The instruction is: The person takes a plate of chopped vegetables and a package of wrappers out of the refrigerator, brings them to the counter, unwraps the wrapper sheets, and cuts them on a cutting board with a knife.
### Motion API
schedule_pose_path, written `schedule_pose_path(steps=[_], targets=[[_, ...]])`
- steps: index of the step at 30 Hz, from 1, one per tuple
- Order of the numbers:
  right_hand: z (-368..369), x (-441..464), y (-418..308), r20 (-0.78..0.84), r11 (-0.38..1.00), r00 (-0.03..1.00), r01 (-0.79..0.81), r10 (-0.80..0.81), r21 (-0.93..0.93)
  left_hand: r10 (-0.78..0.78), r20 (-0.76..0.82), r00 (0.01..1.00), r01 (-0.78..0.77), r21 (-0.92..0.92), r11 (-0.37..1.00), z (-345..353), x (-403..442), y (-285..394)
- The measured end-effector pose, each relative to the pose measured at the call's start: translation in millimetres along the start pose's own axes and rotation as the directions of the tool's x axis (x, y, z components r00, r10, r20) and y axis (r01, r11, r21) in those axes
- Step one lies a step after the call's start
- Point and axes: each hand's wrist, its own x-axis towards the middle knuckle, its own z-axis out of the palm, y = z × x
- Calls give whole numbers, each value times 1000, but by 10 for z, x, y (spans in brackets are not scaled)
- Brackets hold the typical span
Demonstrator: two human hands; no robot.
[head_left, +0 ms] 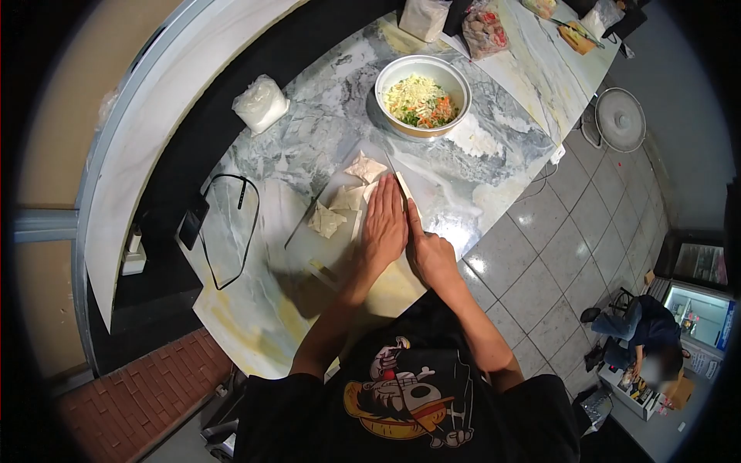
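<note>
A translucent cutting board point(305, 239) lies on the marble counter with several pale, crumpled, dough-like pieces point(328, 221) on it. My left hand point(385, 220) rests flat over some of this pale food, its fingers stretched out side by side. Close against those fingers, my right hand point(429, 251) is closed around a knife point(399, 184), index finger laid along it. The blade points away from me beside a pale strip point(404, 187). Beyond the board stands a white-rimmed pot point(380, 89) holding shredded vegetables and a pale grated topping point(417, 94).
A bag of white powder point(261, 104) sits at the back left, near a black looped strap point(255, 231). Other bags point(485, 31) and an orange board with a knife point(577, 38) are farther off. At the lower right, a person point(644, 332) leans over a drawer.
</note>
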Motion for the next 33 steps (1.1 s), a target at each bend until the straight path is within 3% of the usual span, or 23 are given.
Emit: schedule_pose_path(steps=[5, 13, 33], targets=[[-16, 75, -29, -7, 1000, 1000, -17, 17, 10, -8, 18, 1000, 7, 33, 999, -9, -1, 2], [-44, -34, -9, -38, 998, 999, -1, 3, 57, -11, -33, 999, 8, -79, 997, -29, 2, 24], [-158, 60, -3, -19, 995, 1000, 17, -15, 97, -8, -39, 999, 6, -44, 999, -7, -16, 1]])
